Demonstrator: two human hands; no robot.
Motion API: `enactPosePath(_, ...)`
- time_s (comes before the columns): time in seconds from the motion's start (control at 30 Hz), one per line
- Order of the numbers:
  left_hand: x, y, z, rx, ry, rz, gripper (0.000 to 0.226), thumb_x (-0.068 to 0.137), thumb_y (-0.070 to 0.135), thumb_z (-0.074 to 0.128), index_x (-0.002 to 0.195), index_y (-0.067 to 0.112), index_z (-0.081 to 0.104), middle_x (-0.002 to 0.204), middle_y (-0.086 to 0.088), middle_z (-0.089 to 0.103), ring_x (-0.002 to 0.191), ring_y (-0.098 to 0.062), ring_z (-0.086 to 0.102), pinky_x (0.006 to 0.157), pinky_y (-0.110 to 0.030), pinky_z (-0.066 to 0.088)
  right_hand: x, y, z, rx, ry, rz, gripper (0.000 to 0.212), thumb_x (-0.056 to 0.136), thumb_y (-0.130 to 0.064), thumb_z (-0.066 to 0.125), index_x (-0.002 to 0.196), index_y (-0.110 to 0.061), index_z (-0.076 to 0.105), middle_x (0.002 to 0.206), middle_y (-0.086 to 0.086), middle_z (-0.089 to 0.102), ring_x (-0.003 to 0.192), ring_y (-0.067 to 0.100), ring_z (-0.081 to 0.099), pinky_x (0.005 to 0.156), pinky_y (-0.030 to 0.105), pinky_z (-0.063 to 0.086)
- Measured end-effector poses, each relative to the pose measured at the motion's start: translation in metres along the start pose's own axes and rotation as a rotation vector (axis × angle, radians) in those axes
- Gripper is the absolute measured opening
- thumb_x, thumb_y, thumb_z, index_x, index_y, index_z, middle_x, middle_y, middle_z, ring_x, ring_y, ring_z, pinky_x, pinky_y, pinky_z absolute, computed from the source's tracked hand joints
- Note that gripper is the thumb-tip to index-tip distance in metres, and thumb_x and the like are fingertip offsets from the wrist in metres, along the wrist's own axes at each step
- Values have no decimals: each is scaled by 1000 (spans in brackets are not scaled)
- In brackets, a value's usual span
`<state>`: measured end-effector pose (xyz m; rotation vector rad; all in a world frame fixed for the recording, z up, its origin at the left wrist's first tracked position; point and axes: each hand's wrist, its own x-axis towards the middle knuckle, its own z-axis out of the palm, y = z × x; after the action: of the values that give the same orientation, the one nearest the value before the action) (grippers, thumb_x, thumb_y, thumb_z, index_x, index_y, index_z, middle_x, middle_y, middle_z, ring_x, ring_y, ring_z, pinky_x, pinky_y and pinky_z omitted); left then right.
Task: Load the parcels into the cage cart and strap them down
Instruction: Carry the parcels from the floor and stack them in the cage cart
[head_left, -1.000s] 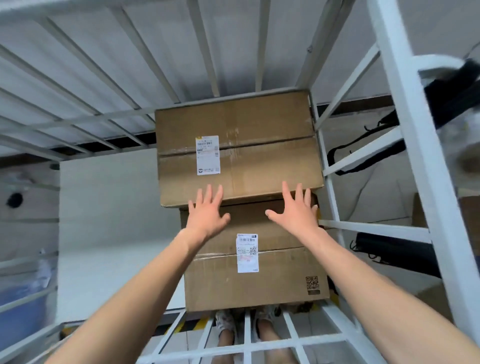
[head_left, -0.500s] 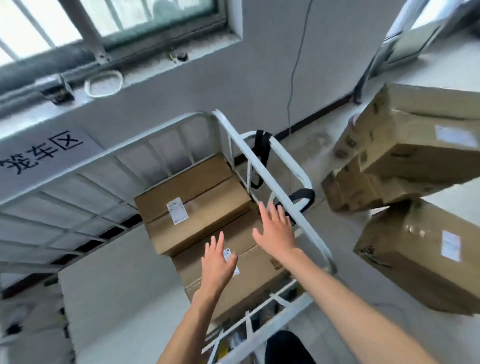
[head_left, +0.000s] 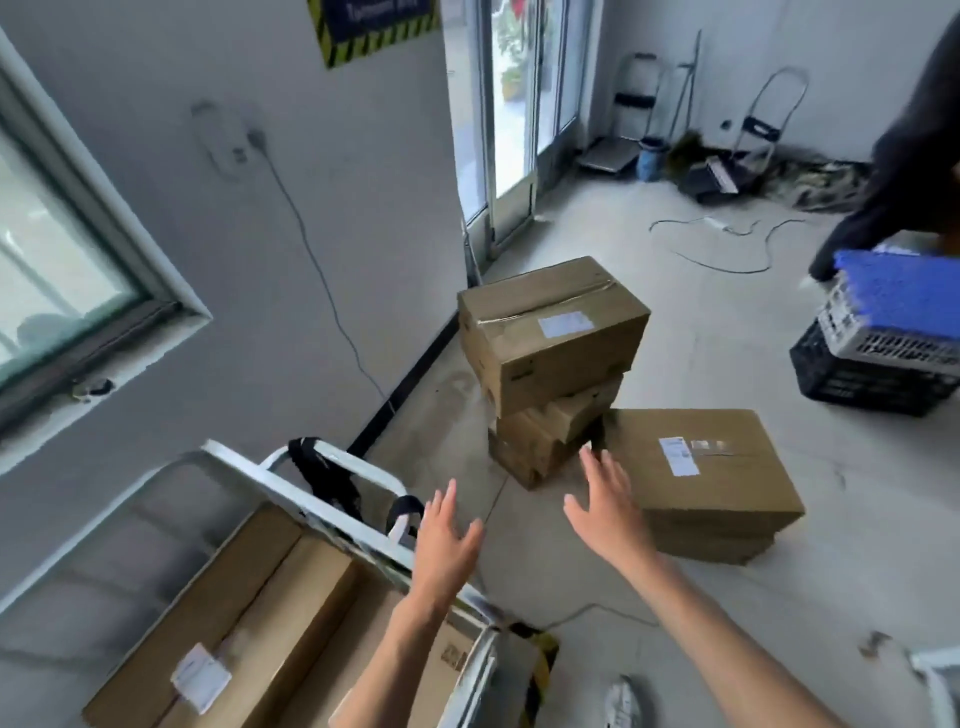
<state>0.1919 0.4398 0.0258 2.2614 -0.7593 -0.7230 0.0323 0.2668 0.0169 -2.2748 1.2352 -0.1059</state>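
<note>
Both empty and spread-fingered, the left hand (head_left: 447, 540) and right hand (head_left: 605, 512) are hovering by the low parcel (head_left: 727, 483), likely needing grips at opposite edges.

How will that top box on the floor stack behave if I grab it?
The top box overhangs the crooked boxes under it, so a push would probably tip it. Its taped cardboard looks stiff, likely holding shape. It is wide, so it probably needs the left hand and right hand together.

Parcel (head_left: 249, 613) in cage cart (head_left: 337, 521) cut off by bottom edge; wall sign (head_left: 374, 26) lettering blurred.
</note>
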Motion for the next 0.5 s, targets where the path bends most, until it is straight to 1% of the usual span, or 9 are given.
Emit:
enactPosePath(0.1,27,48,50,24,-69,24,71,102,35,52,161,21,16,168,-8,13,156,-23,5,124,-37,11,19,67,-34,48,34,127,73,97,-43,49,158,-27,11,166,9,11,151,31,15,117,46,25)
enactPosePath(0.17,41,75,84,25,-94,32,71,101,36,51,161,21,16,168,-7,15,156,-22,6,125,-38,12,33,108,-50,84,34,179,72,99,-46,45,159,-27,10,167,7,11,151,31,16,118,47,24)
enactPosePath(0.27,67,116,139,29,-150,37,71,100,35,51,161,19,18,168,-6,18,156,-22,9,124,-36,13,58,167,-72,93,28,226,72,99,-47,44,159,-24,10,166,8,14,149,34,21,116,49,29)
enactPosePath(0.33,80,138,170,43,-193,22,71,100,34,51,161,18,18,167,-7,19,155,-23,12,125,-39,16,69,197,-83,105,7,254,72,99,-47,43,159,-23,11,165,7,16,147,33,24,114,48,33)
enactPosePath(0.4,93,156,201,54,-241,3,71,100,34,51,161,18,17,167,-8,20,155,-23,13,125,-41,17,77,228,-92,113,9,287,71,100,-47,43,159,-22,13,165,6,17,148,32,24,114,46,32)
enactPosePath(0.5,112,176,239,84,-313,-19,72,101,34,51,161,19,16,167,-6,18,155,-23,12,125,-38,15,92,267,-109,137,-4,352,71,100,-49,43,159,-23,14,166,6,14,150,29,20,115,45,29)
